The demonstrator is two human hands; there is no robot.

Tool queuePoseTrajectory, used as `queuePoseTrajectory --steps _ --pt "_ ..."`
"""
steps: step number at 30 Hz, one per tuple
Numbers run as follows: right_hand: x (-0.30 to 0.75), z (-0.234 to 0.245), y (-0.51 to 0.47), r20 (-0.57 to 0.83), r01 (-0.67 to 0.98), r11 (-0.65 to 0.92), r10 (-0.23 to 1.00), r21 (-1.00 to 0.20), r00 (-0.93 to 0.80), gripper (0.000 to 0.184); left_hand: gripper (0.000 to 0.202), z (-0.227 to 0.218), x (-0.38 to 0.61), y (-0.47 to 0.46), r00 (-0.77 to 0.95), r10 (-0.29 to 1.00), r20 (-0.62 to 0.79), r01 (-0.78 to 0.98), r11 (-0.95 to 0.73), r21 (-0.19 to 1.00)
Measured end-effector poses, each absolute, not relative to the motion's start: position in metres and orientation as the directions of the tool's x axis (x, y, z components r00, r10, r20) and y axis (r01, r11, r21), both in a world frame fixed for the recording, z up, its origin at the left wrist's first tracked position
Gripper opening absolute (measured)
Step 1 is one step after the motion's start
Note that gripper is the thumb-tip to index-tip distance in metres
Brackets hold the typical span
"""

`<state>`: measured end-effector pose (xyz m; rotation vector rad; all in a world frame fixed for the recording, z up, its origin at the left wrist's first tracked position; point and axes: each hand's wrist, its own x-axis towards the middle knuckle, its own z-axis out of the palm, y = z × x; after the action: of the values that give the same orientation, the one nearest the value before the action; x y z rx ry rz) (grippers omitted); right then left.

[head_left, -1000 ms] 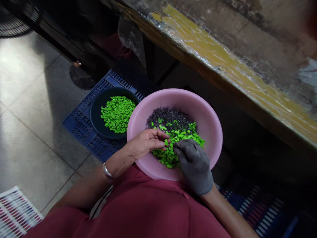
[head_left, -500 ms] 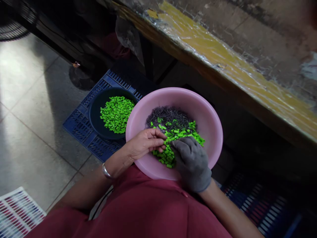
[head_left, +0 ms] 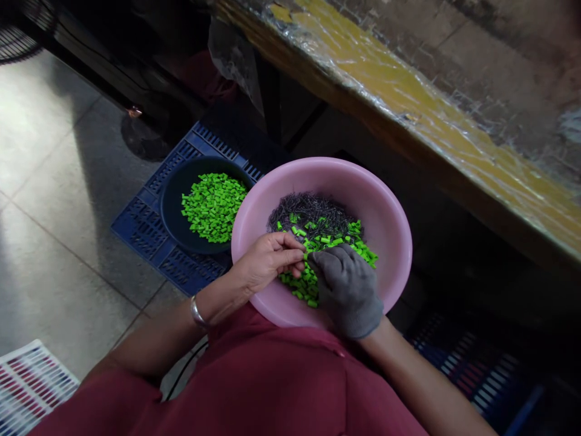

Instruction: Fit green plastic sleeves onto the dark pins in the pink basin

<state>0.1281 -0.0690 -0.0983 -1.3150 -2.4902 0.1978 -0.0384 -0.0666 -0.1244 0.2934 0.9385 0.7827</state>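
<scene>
A pink basin [head_left: 381,200] rests on my lap, holding a heap of small green plastic pieces [head_left: 338,239] and a pile of dark small metal parts [head_left: 308,209]. My bare left hand [head_left: 265,260] is inside the basin's near left side, fingers pinched on one green piece. My right hand [head_left: 347,290], in a grey glove, is curled right beside it over the green heap, its fingertips meeting those of the left. What the glove holds is too small to see.
A dark bowl [head_left: 175,206] of green pieces [head_left: 213,206] sits on a blue slotted crate [head_left: 143,227] on the tiled floor to the left. A worn bench edge with yellow wrap [head_left: 408,103] runs across the upper right. A white-and-red crate [head_left: 27,387] shows at bottom left.
My gloved right hand has shifted left and up toward the left hand's fingertips. The left hand has stayed in place, still pinching.
</scene>
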Motion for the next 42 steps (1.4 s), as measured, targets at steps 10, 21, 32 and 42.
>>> queuePoseTrajectory --steps 10,21,32,42 --pt "0.115 -0.095 -0.063 0.214 0.830 0.425 0.904 -0.361 -0.370 0.028 0.004 -0.112 -0.026 -0.073 -0.013 0.934 -0.357 -0.271 0.341 0.900" --pt "0.127 -0.083 -0.061 0.051 0.734 0.442 0.871 -0.515 -0.489 0.022 0.010 -0.108 -0.037 -0.073 0.106 0.884 -0.455 -0.373 0.459 0.806" --pt "0.130 -0.079 -0.057 0.000 0.712 0.688 0.719 -0.142 -0.695 0.018 0.013 -0.116 -0.039 -0.075 0.230 0.820 -0.524 -0.391 0.571 0.722" --pt "0.128 -0.081 -0.049 -0.274 0.654 0.085 0.862 -0.751 -0.427 0.034 0.003 -0.099 -0.035 -0.069 0.106 0.925 -0.366 -0.158 0.379 0.912"
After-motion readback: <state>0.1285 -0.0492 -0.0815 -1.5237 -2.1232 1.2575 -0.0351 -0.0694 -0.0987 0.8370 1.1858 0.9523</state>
